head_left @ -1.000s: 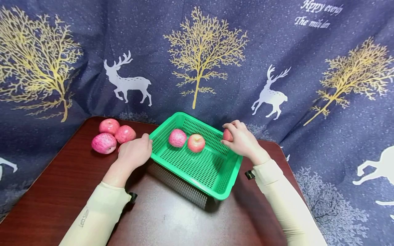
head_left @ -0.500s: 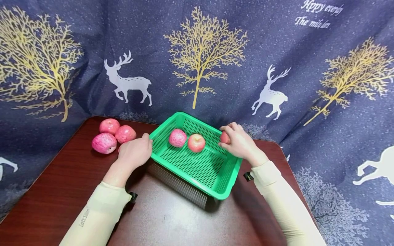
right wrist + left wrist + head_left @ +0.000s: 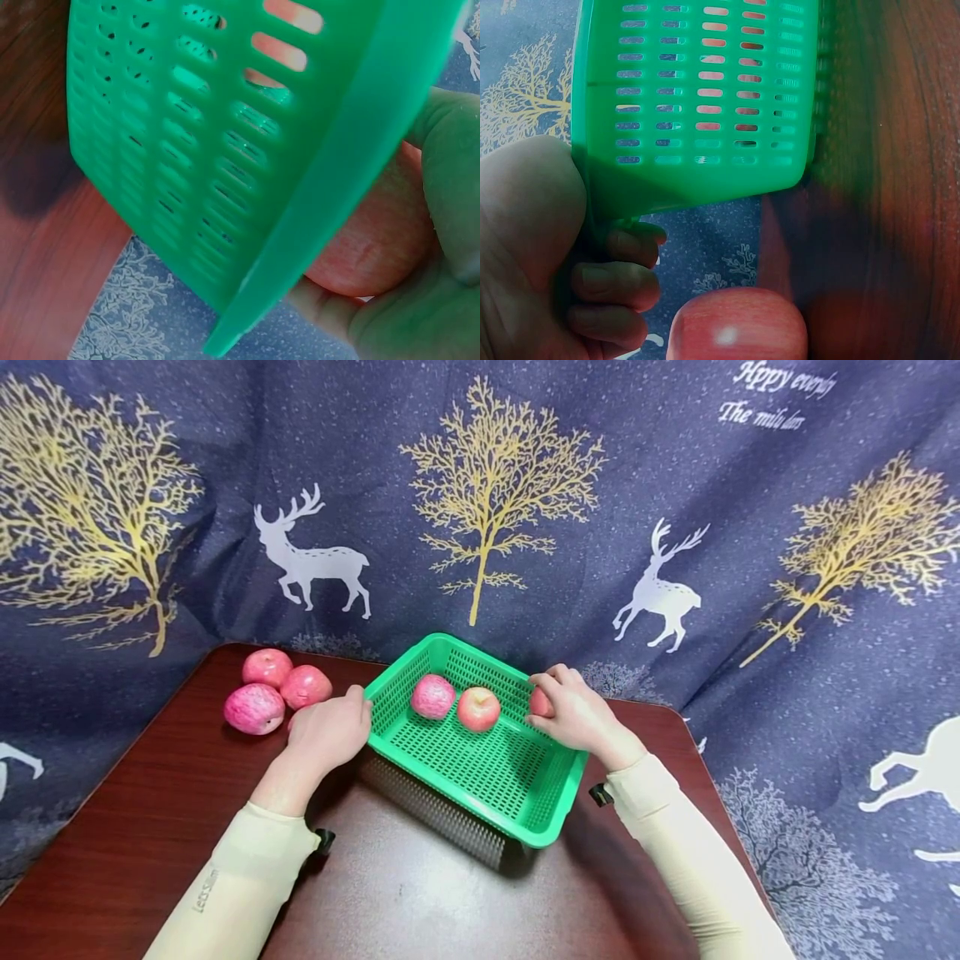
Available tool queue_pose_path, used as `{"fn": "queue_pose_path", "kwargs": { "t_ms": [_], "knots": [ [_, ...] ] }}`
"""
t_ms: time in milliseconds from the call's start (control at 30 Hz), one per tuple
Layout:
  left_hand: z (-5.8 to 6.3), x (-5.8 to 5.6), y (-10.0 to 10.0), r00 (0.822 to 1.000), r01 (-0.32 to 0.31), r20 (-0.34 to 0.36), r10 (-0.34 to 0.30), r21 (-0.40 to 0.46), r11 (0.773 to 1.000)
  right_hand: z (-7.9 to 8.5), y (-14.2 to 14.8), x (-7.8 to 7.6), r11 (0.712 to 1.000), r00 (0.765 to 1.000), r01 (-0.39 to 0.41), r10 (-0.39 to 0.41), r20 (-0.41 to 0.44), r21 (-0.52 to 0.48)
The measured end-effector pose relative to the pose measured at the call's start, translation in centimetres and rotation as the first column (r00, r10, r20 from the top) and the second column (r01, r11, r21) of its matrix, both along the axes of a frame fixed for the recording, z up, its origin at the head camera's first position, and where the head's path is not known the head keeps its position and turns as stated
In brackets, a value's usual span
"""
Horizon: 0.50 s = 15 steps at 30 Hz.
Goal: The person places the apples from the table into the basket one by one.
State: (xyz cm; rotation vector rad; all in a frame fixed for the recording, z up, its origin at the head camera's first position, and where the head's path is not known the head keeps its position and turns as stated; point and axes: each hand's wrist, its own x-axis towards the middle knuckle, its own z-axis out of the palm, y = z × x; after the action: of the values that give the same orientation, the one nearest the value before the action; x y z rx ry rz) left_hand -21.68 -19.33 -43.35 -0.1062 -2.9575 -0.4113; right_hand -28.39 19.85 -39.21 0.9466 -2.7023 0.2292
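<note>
A green plastic basket (image 3: 450, 787) with slotted walls stands on the table. My left hand (image 3: 330, 727) grips the rim at its left end; in the left wrist view the fingers (image 3: 619, 285) curl beside the wall. Over the far right corner, my right hand (image 3: 579, 714) holds a red apple (image 3: 541, 702) between fingers and thumb. The right wrist view shows that apple (image 3: 382, 232) by the rim, partly hidden. Inside the basket lie a pink-red apple (image 3: 432, 697) and a yellowish-red apple (image 3: 478, 709), side by side.
Left of the basket, a pink apple (image 3: 254, 710), a glossy apple (image 3: 267, 668) and another apple (image 3: 306, 687) sit together on the dark wooden table (image 3: 150, 810). Part of one more shows behind my left hand. A blue patterned cloth (image 3: 480, 485) hangs behind the table.
My right hand, holding the apple, has moved left and slightly down, from the basket's right rim inward over the corner. The left hand and the basket have stayed in place.
</note>
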Motion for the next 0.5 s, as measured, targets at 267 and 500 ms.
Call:
{"fn": "queue_pose_path", "kwargs": {
  "t_ms": [267,500],
  "knots": [
    [-0.01,-0.01,-0.04,1.0,0.009,-0.012,-0.009,-0.003,1.0,-0.36,-0.37,0.21,1.0,1.0,-0.021,0.021,0.021,0.016],
    [-0.1,-0.03,-0.06,1.0,0.016,-0.017,-0.016,-0.005,1.0,-0.62,-0.61,0.34,0.999,0.999,-0.019,0.017,0.042,0.027]
  ]
}}
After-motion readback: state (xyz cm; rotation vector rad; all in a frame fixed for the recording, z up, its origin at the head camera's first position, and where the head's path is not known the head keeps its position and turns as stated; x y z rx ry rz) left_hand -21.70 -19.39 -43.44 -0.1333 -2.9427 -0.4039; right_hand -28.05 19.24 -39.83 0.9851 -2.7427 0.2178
